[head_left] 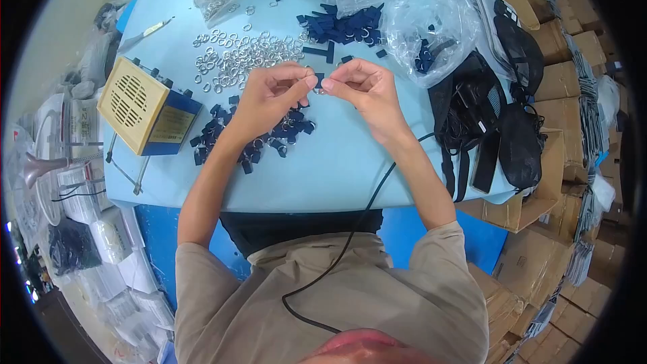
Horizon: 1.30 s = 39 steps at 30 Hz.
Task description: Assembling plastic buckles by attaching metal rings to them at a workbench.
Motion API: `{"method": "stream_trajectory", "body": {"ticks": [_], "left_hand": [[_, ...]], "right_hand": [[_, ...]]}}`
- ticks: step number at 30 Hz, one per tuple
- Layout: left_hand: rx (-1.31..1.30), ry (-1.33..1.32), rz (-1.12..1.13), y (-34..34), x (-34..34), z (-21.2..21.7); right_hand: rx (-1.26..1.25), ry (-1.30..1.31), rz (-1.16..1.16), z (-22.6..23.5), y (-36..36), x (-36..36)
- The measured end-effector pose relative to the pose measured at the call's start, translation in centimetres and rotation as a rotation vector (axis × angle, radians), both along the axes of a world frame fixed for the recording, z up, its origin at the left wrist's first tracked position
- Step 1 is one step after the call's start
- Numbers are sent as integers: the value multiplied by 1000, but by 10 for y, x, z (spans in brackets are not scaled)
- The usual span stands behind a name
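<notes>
Both hands meet above the middle of the light blue tabletop (337, 168). The left hand (269, 94) and right hand (367, 87) pinch together on one small navy strap piece (319, 81) — fingertips closed on it from either side, a small metal ring at its lower end. Loose metal rings (249, 54) lie toward the far edge; finished navy pieces (259, 141) are heaped under the left wrist. A beige speaker box (145, 108) stands near the left edge — black straps (485, 128) at the right edge.
</notes>
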<state>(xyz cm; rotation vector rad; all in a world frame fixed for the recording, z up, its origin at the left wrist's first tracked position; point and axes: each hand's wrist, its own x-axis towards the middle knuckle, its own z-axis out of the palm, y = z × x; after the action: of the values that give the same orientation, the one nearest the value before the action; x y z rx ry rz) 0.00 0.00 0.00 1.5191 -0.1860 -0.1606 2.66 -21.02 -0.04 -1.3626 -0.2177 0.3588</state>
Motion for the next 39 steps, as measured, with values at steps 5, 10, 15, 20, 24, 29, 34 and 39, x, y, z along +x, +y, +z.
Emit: {"method": "stream_trajectory", "body": {"ticks": [5,10,15,20,24,29,34,39], "left_hand": [[-9,-68,-15,3,3,-1],[335,-71,-193,36,1,18],[589,-223,-12,36,7,25],[462,-349,57,17,5,12],[450,-344,23,9,2,7],[445,-345,36,5,3,4],[423,-343,51,2,2,4],[383,-314,106,-2,2,-1]], "right_hand": [[26,11,54,6,-2,-1],[-358,-352,-138,-2,-19,22],[-1064,-826,-296,-7,-57,38],[-1063,-836,-192,-7,-59,40],[-1112,-796,-121,1,-55,31],[-1186,-874,-139,-6,-49,29],[-1047,-1011,-192,-6,-38,28],[-720,-860,-153,4,-20,20]]}}
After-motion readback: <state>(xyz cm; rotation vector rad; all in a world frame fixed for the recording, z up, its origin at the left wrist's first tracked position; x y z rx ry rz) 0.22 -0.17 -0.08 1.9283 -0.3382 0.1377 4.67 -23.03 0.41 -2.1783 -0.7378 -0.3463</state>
